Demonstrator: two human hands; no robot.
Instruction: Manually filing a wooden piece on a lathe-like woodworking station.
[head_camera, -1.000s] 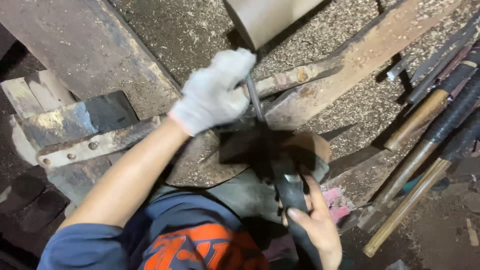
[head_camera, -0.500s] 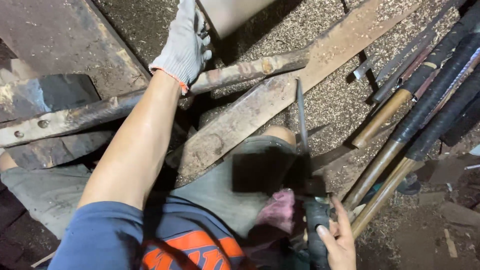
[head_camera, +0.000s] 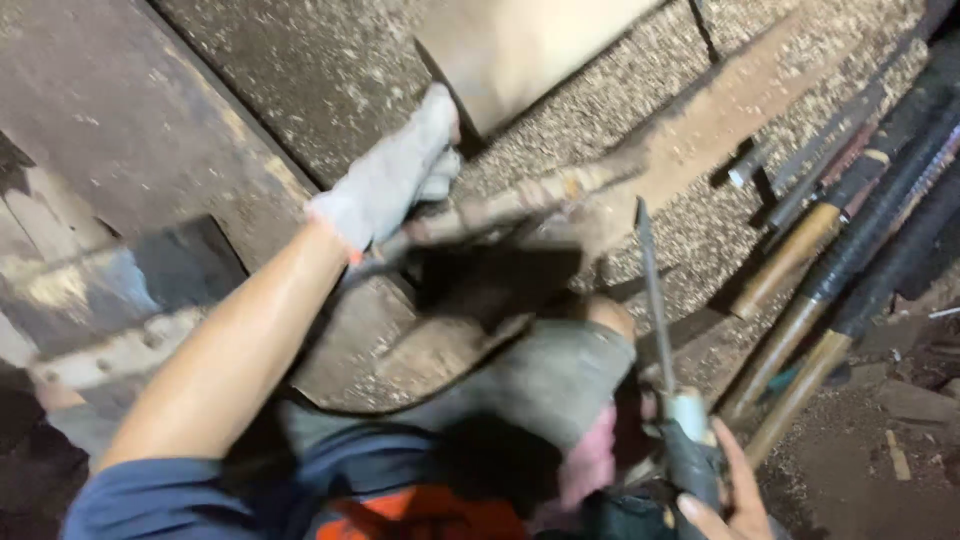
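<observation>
My left hand (head_camera: 392, 180) wears a pale work glove and is closed around a rusty metal bar (head_camera: 520, 203) that runs to the right over a wooden plank (head_camera: 740, 100). My bare right hand (head_camera: 725, 495) sits at the bottom right and grips the dark handle of a long thin file (head_camera: 652, 290), whose blade points up toward the bar. My knee in grey cloth (head_camera: 550, 375) lies between the two hands. The picture is blurred by motion.
Sawdust (head_camera: 600, 110) covers the floor. Several long tool handles and dark rods (head_camera: 850, 250) lie in a bundle at the right. A pale block (head_camera: 520, 50) stands at the top. Dark metal plates (head_camera: 120, 130) and a bolted strip (head_camera: 110, 350) lie at the left.
The view has shifted. My left hand has come down and right along the bar. The file in my right hand has swung up closer to the bar.
</observation>
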